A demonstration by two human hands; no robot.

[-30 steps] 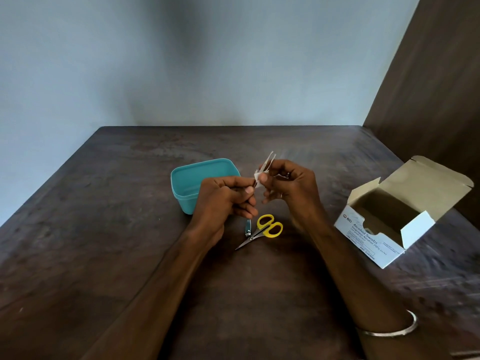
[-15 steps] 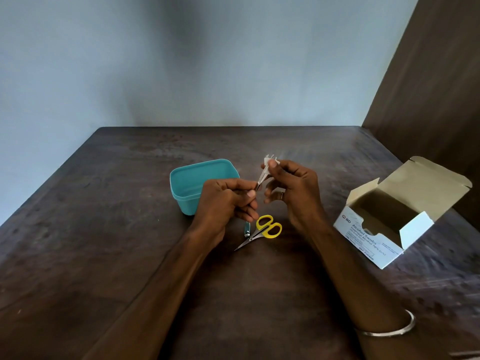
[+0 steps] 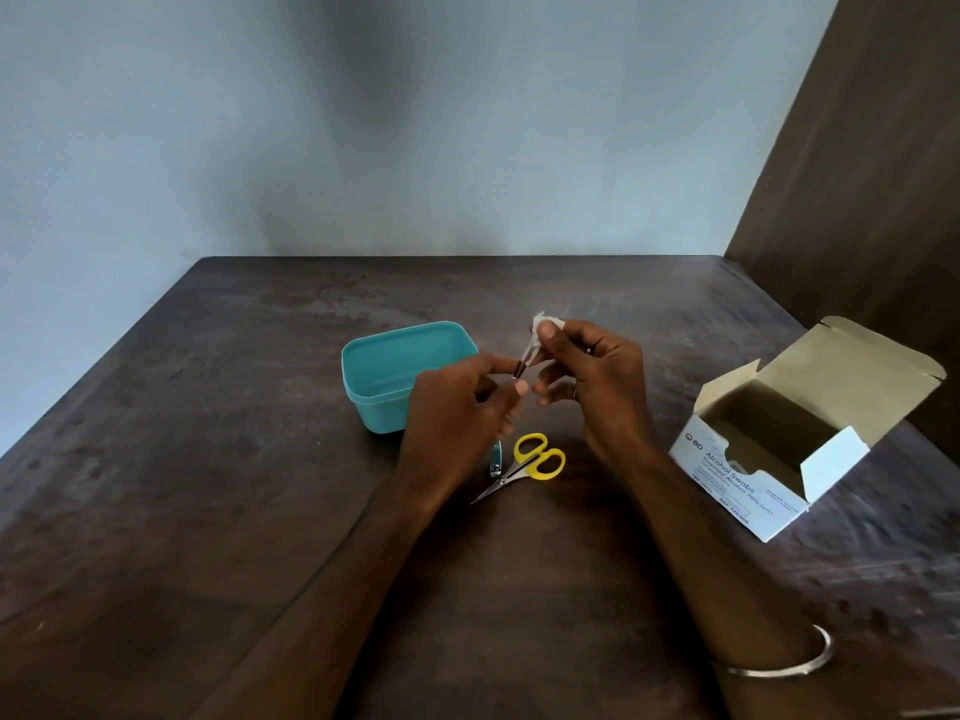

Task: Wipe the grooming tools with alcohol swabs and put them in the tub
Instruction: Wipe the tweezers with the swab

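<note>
My left hand (image 3: 457, 407) pinches the lower end of a thin metal tool, probably tweezers (image 3: 525, 357), tilted up to the right. My right hand (image 3: 592, 381) pinches a white alcohol swab (image 3: 546, 322) around the tool's upper tip. Both hands hover above the table just right of the teal tub (image 3: 395, 379), which looks empty. Under my hands, yellow-handled scissors (image 3: 530, 462) lie on the table, blades pointing left toward me. A small nail clipper (image 3: 496, 464) lies against them.
An open white box of alcohol swabs (image 3: 763, 475) stands at the right with its flap up. A dark wooden panel (image 3: 872, 174) rises at the right edge of the brown table (image 3: 208, 511). A pale wall stands behind.
My right hand has slid the swab up the tool from near my left fingers to its tip. My left hand has stayed put, holding the tool.
</note>
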